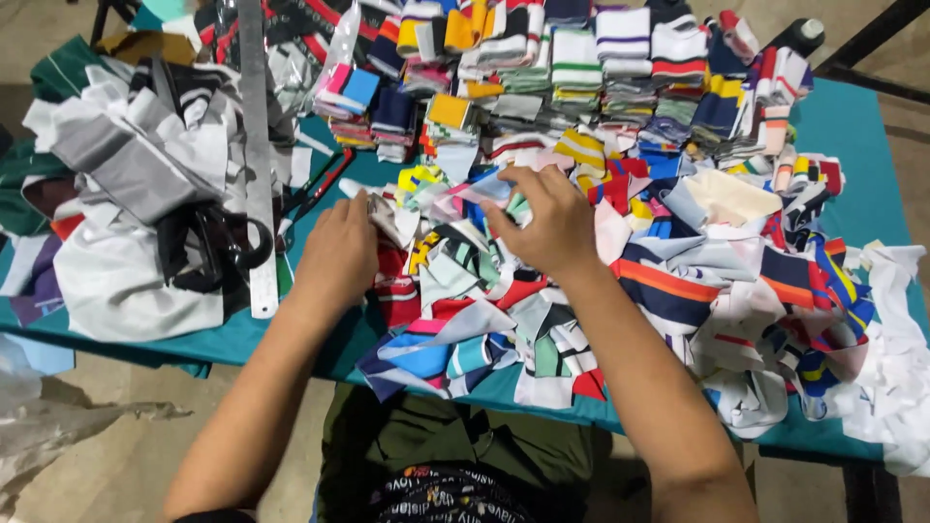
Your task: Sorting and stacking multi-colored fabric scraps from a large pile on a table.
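Observation:
My left hand [339,250] rests on the left edge of a loose heap of colourful fabric scraps [542,320], its fingertips pinching a small white scrap [387,215]. Just to the right, my right hand [550,221] lies palm down on the middle of the same heap, fingers curled over a light blue and white piece [484,189]. Both forearms reach in from the bottom of the view.
The heap lies on a teal-covered table [843,126]. Stacks of folded striped pieces [581,58] fill the far side. At left sit a pile of grey and white cloth [126,174], black scissors [228,242], a long metal ruler [257,155] and a red pen [325,184].

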